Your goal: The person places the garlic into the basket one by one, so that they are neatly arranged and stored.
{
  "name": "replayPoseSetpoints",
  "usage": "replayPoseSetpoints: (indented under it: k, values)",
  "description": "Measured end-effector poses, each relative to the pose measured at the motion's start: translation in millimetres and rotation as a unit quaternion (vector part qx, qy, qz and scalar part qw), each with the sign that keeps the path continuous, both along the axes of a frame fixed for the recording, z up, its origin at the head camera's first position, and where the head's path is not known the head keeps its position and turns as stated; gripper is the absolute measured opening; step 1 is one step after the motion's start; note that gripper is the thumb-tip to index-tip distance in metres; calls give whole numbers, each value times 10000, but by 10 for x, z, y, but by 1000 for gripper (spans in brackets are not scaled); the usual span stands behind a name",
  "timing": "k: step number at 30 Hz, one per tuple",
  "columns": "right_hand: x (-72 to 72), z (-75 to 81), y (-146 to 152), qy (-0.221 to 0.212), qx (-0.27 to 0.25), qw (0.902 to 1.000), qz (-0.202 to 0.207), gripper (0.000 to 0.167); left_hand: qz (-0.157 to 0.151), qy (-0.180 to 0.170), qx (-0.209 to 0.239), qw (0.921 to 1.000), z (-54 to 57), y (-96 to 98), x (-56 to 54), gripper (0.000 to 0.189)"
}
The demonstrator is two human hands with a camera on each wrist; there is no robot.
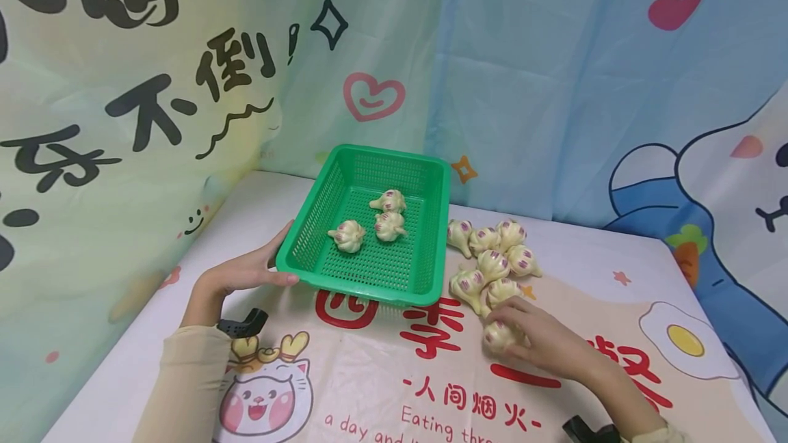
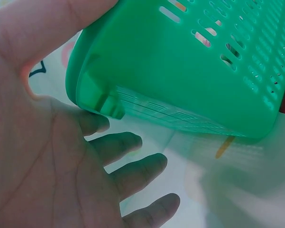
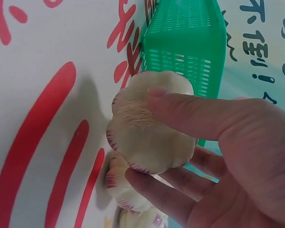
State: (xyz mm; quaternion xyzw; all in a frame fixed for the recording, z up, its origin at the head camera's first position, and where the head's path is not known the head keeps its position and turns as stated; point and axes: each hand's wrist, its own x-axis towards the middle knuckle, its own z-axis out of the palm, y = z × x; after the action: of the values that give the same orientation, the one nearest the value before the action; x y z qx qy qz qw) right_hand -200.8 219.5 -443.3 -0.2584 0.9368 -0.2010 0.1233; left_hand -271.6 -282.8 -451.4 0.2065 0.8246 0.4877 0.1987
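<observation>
A green plastic basket (image 1: pixel 394 269) with perforated walls holds three garlic bulbs (image 1: pixel 347 236). At its near left corner is my left hand (image 1: pixel 249 270), with the thumb over the rim and the other fingers below it. The left wrist view shows these fingers (image 2: pixel 137 175) spread and slightly bent under the basket's rim (image 2: pixel 72 71). To the right of the basket, my right hand (image 1: pixel 542 333) grips a garlic bulb (image 1: pixel 498 337) between thumb and fingers. Seen from the right wrist, the bulb's root end (image 3: pixel 137 114) faces the camera, with the thumb pressed beside it.
Several more garlic bulbs (image 1: pixel 492 265) lie in a cluster on the table, right of the basket and beyond my right hand. A printed cloth (image 1: pixel 369 388) covers the table. Printed curtains (image 1: pixel 511 87) stand behind and to the left.
</observation>
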Motion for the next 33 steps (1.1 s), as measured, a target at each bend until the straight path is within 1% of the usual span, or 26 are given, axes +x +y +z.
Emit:
replayPoseSetpoints:
  k: [4, 9, 15, 17, 21, 24, 33]
  values:
    - [-1, 72, -29, 133, -13, 9999, 46, 40, -37, 45, -12, 10000, 10, -2, 2, 106]
    - [-34, 192, -79, 246, -72, 9997, -21, 39, -44, 39, -2, 10000, 16, -5, -3, 107]
    - [-97, 363, -123, 708, 57, 9973, 164, 41, 9, -23, 13, 10000, 16, -4, 9, 107]
    - [-115, 426, -141, 782, 87, 9967, 212, 42, 35, -36, -5, 10000, 17, -7, 14, 107]
    - [-147, 529, -189, 795, 87, 9964, 283, 44, -6, -7, 10, 10000, 28, -9, 10, 107]
    - [-180, 584, -235, 763, 32, 9962, 413, 43, -32, 12, 21, 10000, 28, -7, 2, 107]
    - [-287, 738, -408, 700, -31, 9952, 685, 42, -58, 55, -30, 10000, -22, -12, -23, 107]
